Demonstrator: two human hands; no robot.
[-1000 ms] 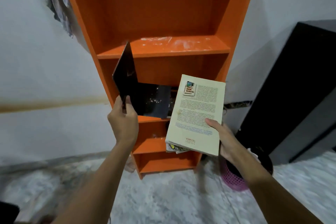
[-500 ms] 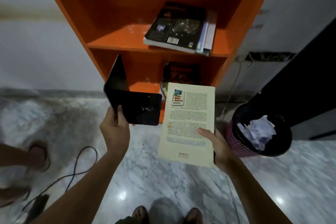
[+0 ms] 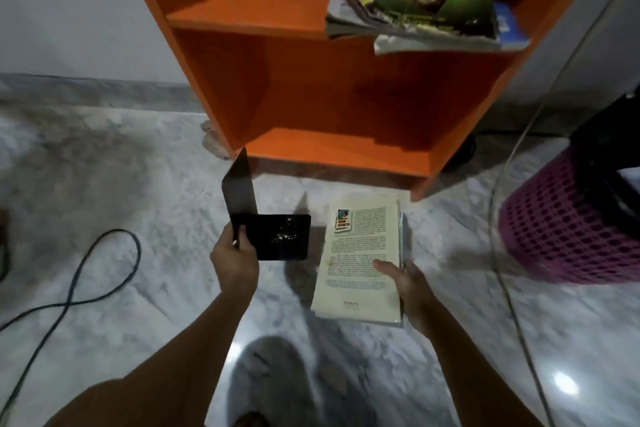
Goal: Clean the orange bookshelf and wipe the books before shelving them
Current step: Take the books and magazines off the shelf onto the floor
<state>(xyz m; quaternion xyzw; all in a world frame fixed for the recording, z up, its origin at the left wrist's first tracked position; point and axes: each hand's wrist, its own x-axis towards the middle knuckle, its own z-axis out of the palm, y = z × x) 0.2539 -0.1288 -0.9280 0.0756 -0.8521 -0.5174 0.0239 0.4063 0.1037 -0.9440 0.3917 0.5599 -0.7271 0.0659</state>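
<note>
A person looks down at a pale marble floor (image 3: 138,288), both bare arms reaching forward. The left hand (image 3: 235,262) pinches the lower left corner of a black folded cover (image 3: 273,236), one flap standing upright, the other lying flat and speckled with pale dust. The right hand (image 3: 408,284) grips a cream paperback (image 3: 356,263) by its right edge, thumb on top, back cover upward. The cover carries blocks of small print and a tiny picture of a book at its top left; the wording is too blurred to read. Open floor lies between the hands and ahead of them.

A dark cable (image 3: 86,274) loops over the floor near the left edge. On the right stands a purple lattice basket (image 3: 568,236), with a pale cord (image 3: 502,218) running just beside it.

Beyond, the orange bookshelf (image 3: 346,149) stands against the wall. Its bottom compartment is open. On the shelf above, a slumped pile of magazines (image 3: 426,14) overhangs the front edge at the right end.
</note>
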